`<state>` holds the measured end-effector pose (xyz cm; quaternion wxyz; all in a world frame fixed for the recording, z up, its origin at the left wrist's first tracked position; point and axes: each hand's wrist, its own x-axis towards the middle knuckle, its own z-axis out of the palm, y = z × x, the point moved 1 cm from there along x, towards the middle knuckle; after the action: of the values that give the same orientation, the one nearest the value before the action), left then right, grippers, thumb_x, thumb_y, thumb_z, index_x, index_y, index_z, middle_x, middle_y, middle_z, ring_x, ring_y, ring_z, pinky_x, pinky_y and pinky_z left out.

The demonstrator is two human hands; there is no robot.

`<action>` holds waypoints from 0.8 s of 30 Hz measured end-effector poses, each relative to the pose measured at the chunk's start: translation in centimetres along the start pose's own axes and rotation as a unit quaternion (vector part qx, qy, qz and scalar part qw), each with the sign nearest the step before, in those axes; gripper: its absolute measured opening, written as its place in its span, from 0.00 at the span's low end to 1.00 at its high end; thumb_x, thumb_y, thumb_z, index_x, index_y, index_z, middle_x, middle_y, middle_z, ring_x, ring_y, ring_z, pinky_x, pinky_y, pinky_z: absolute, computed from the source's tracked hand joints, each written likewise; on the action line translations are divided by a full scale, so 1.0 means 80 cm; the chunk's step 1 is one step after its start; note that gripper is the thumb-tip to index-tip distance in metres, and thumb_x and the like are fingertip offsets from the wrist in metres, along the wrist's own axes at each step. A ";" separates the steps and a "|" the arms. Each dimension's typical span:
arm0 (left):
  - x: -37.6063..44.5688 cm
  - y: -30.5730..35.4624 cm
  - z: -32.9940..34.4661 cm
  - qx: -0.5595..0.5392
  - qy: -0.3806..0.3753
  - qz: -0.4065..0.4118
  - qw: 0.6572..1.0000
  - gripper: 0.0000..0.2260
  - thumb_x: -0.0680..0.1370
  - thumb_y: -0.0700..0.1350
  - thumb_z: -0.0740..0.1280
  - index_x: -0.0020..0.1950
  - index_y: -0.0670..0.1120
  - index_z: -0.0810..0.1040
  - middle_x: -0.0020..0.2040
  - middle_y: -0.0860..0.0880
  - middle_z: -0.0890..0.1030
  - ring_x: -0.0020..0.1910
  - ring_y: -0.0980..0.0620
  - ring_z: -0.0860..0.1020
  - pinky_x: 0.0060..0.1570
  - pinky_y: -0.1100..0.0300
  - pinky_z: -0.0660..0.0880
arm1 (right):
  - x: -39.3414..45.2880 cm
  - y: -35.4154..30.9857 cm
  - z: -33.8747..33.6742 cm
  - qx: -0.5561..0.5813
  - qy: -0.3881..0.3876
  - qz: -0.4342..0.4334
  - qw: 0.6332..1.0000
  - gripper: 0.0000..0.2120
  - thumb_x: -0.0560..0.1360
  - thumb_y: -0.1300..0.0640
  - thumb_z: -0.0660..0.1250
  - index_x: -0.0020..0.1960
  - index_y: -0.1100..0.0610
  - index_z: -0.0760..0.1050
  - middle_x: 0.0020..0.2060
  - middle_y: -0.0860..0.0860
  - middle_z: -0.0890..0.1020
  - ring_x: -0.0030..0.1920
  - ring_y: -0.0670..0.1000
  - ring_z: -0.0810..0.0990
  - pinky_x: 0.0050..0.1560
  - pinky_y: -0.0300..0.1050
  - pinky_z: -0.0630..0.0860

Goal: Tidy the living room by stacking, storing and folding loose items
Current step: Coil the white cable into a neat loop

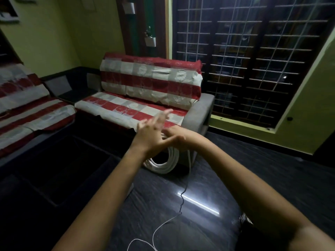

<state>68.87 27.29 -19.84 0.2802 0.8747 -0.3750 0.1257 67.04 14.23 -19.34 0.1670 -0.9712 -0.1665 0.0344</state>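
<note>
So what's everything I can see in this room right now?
coil of cord: one, white, hanging in loops under the hands, in front of the sofa
loose end of cord: one, white, trailing from the coil down across the floor
sofa: one, grey with a red and cream striped cover, ahead by the window
second sofa: one, same striped cover, on the left
window: one, dark, with a grid grille, on the right wall
wall planters: two, white, above the sofa
floor: dark, glossy
left hand: fingers spread, blurred, over the coil
right hand: holds the top of the coil
</note>
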 end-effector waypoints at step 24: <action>0.020 -0.012 -0.044 -0.362 0.171 -0.290 0.869 0.32 0.63 0.76 0.58 0.31 0.46 0.71 0.25 0.49 0.71 0.21 0.54 0.66 0.24 0.62 0.66 | -0.061 0.043 0.011 0.309 -0.085 0.045 0.946 0.23 0.70 0.50 0.74 0.62 0.57 0.77 0.51 0.50 0.84 0.51 0.53 0.82 0.57 0.52 0.78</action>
<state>70.62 28.94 -16.69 0.6604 0.7465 -0.0701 0.0416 63.41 9.80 -21.28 0.4429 -0.8716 -0.1178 0.1742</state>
